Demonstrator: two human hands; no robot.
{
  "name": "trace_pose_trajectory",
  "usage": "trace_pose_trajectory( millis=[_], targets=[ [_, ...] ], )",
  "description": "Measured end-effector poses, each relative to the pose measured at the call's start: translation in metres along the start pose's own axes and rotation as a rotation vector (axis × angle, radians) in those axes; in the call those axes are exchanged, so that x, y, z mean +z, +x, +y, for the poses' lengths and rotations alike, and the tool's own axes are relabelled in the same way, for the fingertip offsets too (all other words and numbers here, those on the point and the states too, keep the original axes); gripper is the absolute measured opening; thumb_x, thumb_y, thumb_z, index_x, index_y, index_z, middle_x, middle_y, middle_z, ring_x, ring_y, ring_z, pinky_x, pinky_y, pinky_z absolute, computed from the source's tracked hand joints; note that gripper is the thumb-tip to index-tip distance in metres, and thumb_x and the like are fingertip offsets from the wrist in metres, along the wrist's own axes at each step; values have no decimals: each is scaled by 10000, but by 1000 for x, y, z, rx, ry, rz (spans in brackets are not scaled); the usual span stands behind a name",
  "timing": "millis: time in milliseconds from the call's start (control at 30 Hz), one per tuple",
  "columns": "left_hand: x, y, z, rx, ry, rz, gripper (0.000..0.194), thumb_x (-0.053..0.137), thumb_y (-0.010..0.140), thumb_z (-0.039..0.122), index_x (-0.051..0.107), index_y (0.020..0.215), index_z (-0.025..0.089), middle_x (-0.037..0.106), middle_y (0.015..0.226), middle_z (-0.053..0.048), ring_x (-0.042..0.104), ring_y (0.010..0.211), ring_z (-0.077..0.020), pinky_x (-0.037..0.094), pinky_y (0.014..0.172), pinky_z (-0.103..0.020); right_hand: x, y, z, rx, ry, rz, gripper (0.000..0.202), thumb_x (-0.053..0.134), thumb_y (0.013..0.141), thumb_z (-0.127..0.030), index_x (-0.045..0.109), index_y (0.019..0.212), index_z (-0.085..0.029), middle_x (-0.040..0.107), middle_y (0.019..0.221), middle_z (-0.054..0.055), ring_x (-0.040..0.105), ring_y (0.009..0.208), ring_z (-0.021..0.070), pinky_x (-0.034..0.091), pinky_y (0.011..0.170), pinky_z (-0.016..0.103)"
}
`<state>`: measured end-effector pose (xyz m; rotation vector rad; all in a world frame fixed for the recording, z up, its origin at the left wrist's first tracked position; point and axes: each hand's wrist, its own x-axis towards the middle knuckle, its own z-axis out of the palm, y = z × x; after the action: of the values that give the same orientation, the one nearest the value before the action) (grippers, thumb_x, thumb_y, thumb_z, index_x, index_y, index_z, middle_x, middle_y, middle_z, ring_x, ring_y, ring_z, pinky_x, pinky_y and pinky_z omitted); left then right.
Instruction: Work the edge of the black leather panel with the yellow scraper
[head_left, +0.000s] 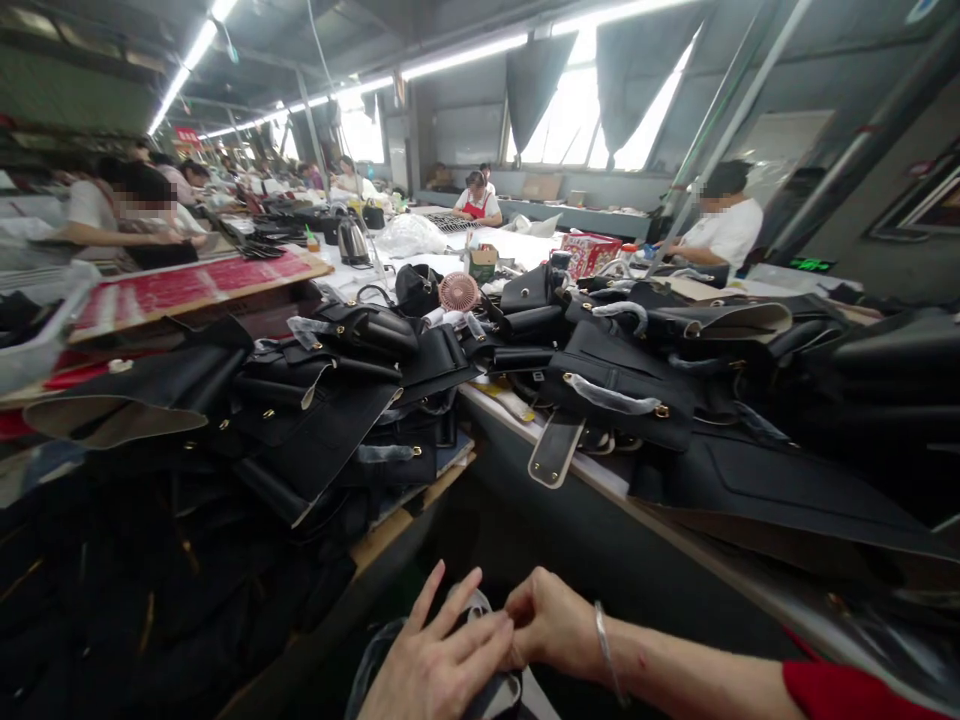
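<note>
- The left hand (435, 665) is lying fingers spread on a small pale-edged dark piece (480, 610), low at 6 o'clock, below the worktop (600, 470).
- The right hand (551, 625) is closing its grip on that piece from 3 o'clock, touching the left.
- Black bags (615, 385) are piling well apart at 12 o'clock.

- Both hands are meeting at the bottom edge, the left hand (439, 665) just left of the right hand (551, 625), touching over a strap piece (480, 605).
- A heap of bags (315, 420) is lying on the desk (600, 470) ahead and to the left.
- More bags (660, 390) are piling up to the right.
- A small fan (459, 292) is standing behind the heaps, between them.
- A kettle (351, 240) is sitting farther back, left of the fan.
</note>
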<state>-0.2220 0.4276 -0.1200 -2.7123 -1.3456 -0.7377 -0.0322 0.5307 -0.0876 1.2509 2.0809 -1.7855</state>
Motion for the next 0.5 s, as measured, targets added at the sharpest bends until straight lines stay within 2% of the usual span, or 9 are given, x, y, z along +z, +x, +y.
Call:
trace_pose_trajectory(
  millis=[100,167,200,233,300,333,367,433,500],
  targets=[
    [11,-1,-1,24,141,109,311,492,994,364,620,1268,290,706,1257,124,586,1263,-271,-133,1243,-477,-29,-2,-17,-66,-126,-152,303,831,636,-430,779,786,-172,678,634,-28,603,601,137,462,556,212],
    [19,-3,-2,22,166,177,270,470,1004,318,660,1195,320,716,1232,142,618,1223,-261,-108,1248,-506,-61,6,-33,-99,-244,-170,330,860,633,-380,790,901,-200,736,755,-16,676,724,180,523,655,235],
    [21,-5,-2,20,160,179,272,466,1006,336,660,1196,325,715,1235,136,602,1246,-265,-104,1247,-519,-78,13,-42,-109,-313,-109,319,842,681,-349,780,961,-208,752,849,-6,691,820,198,536,735,253],
    [22,-6,-3,19,142,157,289,468,1003,379,647,1222,323,711,1252,119,571,1287,-272,-112,1245,-527,-96,24,-50,-113,-392,8,292,799,752,-327,761,1010,-195,750,942,20,684,921,221,531,825,290],
    [15,-7,-2,24,81,66,425,475,973,520,593,1308,288,683,1314,71,486,1371,-292,-160,1229,-525,-128,51,-63,-105,-559,271,276,686,884,-287,690,1133,-169,680,1185,92,595,1158,266,454,1017,412],
    [8,-7,-1,20,42,5,519,473,950,583,558,1350,264,659,1354,51,442,1404,-297,-192,1219,-509,-142,66,-67,-85,-634,377,272,647,919,-279,653,1162,-158,621,1282,110,540,1233,282,417,1059,496],
    [-1,-5,1,12,0,-64,608,471,927,635,520,1389,243,626,1398,39,399,1432,-299,-222,1207,-486,-154,83,-69,-61,-697,458,265,615,948,-299,632,1178,-167,573,1346,109,505,1270,287,399,1075,535],
    [-21,1,4,-43,-71,-227,587,481,952,576,453,1437,247,526,1496,56,311,1480,-260,-260,1190,-420,-170,116,-68,3,-791,557,274,587,970,-347,621,1178,-171,565,1341,103,515,1253,289,418,1056,551],
    [-37,8,6,-119,-141,-352,571,472,967,545,400,1467,278,396,1581,78,210,1516,-235,-226,1208,-420,-177,145,-64,55,-853,606,290,591,970,-368,618,1178,-168,586,1301,99,544,1213,283,452,1025,535]
  ],
)
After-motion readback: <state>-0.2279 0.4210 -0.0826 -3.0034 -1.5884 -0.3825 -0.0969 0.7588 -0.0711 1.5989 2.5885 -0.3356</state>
